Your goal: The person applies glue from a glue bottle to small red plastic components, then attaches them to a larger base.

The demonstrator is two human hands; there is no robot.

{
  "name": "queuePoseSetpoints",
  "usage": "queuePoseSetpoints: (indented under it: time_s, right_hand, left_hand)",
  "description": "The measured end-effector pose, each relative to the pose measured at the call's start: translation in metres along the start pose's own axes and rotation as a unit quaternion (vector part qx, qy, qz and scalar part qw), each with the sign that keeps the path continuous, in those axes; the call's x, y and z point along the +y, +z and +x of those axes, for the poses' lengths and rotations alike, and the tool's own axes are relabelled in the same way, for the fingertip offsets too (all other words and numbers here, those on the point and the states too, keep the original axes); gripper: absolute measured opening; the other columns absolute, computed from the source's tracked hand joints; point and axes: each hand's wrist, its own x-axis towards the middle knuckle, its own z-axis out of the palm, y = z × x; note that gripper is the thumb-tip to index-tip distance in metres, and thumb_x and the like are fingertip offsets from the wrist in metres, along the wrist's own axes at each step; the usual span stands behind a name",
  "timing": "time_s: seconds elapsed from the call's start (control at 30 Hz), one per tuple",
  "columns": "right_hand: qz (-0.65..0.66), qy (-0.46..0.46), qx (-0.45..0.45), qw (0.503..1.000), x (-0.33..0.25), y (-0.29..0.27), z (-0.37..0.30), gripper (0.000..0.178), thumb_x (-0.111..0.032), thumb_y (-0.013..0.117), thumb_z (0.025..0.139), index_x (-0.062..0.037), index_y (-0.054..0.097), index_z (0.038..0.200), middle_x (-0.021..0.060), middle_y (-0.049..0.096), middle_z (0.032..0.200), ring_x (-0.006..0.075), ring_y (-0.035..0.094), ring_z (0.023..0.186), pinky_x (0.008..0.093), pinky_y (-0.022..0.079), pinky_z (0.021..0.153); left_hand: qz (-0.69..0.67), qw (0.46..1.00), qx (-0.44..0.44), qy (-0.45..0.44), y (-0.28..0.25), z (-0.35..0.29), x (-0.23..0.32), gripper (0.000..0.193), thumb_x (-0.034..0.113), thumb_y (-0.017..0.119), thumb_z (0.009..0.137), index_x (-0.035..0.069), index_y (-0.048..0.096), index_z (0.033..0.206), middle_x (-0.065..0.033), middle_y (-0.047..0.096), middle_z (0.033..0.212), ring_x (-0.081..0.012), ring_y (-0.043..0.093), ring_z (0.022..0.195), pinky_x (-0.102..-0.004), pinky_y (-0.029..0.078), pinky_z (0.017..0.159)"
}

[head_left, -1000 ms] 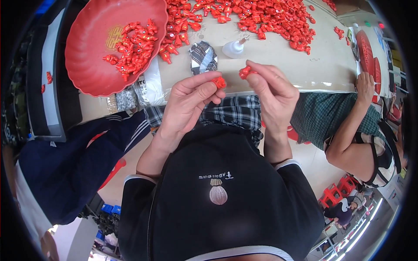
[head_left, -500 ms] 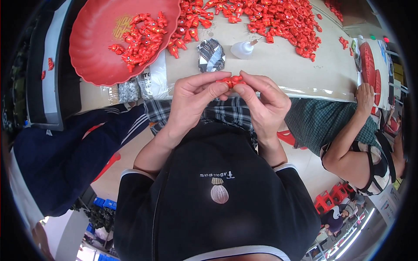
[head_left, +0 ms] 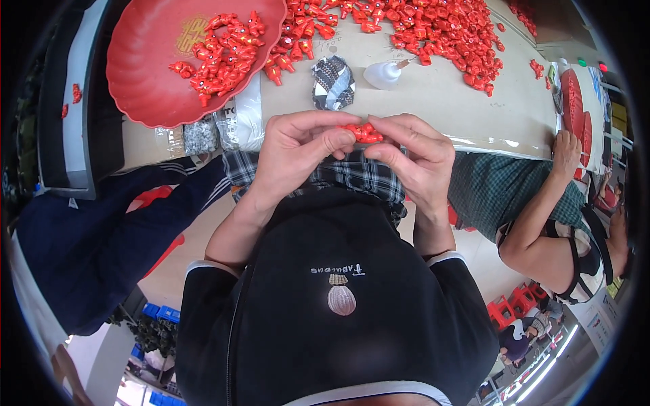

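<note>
Just in front of the table's near edge, my left hand [head_left: 298,145] pinches a small glossy red plastic figure [head_left: 364,132] between thumb and fingers. My right hand [head_left: 420,152] closes round the figure's other end; its index fingertip rests on top and its thumb sits lower, slightly apart from it. The fingers partly cover the figure. Beyond my hands lie a patterned cloth-like bundle [head_left: 333,82] and a white squeeze bottle [head_left: 383,74] with a thin tip.
A scalloped red tray [head_left: 135,88] at the far left holds several red figures. A large heap of red parts [head_left: 447,34] spreads across the back of the table [head_left: 514,122]. A co-worker's arm [head_left: 548,183] rests at the right; another person's dark clothing [head_left: 101,237] shows at left.
My right thumb has slid down and away from the figure, loosening the pinch. More of the red figure now shows between my hands. The view has shifted slightly.
</note>
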Motion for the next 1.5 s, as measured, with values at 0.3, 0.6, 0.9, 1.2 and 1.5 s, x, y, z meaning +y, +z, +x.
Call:
queuePoseSetpoints:
  time_s: [0.3, 0.6, 0.9, 1.2, 1.5]
  right_hand:
    - [-0.143, -0.143, 0.039, 0.979, 0.007, 0.008, -0.003, 0.032, 0.0, 0.072, 0.06, 0.0002, 0.065, 0.092, 0.0092, 0.061, 0.072, 0.0179, 0.056, 0.059, 0.0256, 0.044, 0.05]
    - [-0.13, -0.213, 0.052, 0.967, 0.012, 0.012, -0.006, 0.035, 0.0, 0.073, 0.058, 0.001, 0.065, 0.093, 0.0093, 0.06, 0.072, 0.0187, 0.056, 0.057, 0.0258, 0.043, 0.048]
    - [-0.139, -0.242, 0.049, 0.959, 0.01, 0.011, -0.009, 0.037, 0.0, 0.074, 0.056, 0.0005, 0.065, 0.092, 0.0095, 0.06, 0.073, 0.0182, 0.056, 0.057, 0.0259, 0.043, 0.047]
    - [-0.139, -0.265, 0.043, 0.953, 0.012, 0.011, -0.01, 0.038, 0.001, 0.075, 0.055, 0.0004, 0.064, 0.092, 0.0097, 0.06, 0.073, 0.0183, 0.055, 0.057, 0.0258, 0.043, 0.047]
    - [-0.081, -0.077, 0.044, 0.993, 0.01, 0.015, -0.011, 0.028, 0.001, 0.07, 0.065, 0.0014, 0.065, 0.092, 0.0094, 0.062, 0.072, 0.0151, 0.059, 0.06, 0.0228, 0.045, 0.051]
  left_hand:
    - [-0.024, 1.0, 0.009, -0.006, -0.001, -0.003, -0.001, 0.017, 0.002, 0.059, 0.081, -0.003, 0.061, 0.097, -0.0089, 0.064, 0.079, -0.0096, 0.059, 0.067, -0.0196, 0.049, 0.059]
    - [0.038, 0.999, -0.009, 0.032, -0.002, -0.006, 0.006, 0.016, -0.003, 0.058, 0.079, -0.002, 0.063, 0.093, -0.0074, 0.062, 0.081, -0.0087, 0.058, 0.067, -0.0183, 0.048, 0.059]
    - [0.101, 0.991, -0.051, 0.069, -0.008, -0.005, 0.01, 0.016, -0.004, 0.059, 0.077, -0.002, 0.064, 0.092, -0.0088, 0.062, 0.079, -0.0098, 0.059, 0.067, -0.0186, 0.047, 0.06]
    - [0.136, 0.982, -0.072, 0.107, -0.01, -0.005, 0.009, 0.016, -0.002, 0.06, 0.076, -0.003, 0.064, 0.092, -0.0102, 0.064, 0.079, -0.0105, 0.06, 0.065, -0.0191, 0.048, 0.059]
    - [0.011, 0.998, 0.022, -0.051, -0.004, -0.006, 0.004, 0.014, 0.005, 0.06, 0.081, -0.002, 0.063, 0.093, -0.0082, 0.064, 0.076, -0.0097, 0.06, 0.064, -0.0192, 0.048, 0.055]
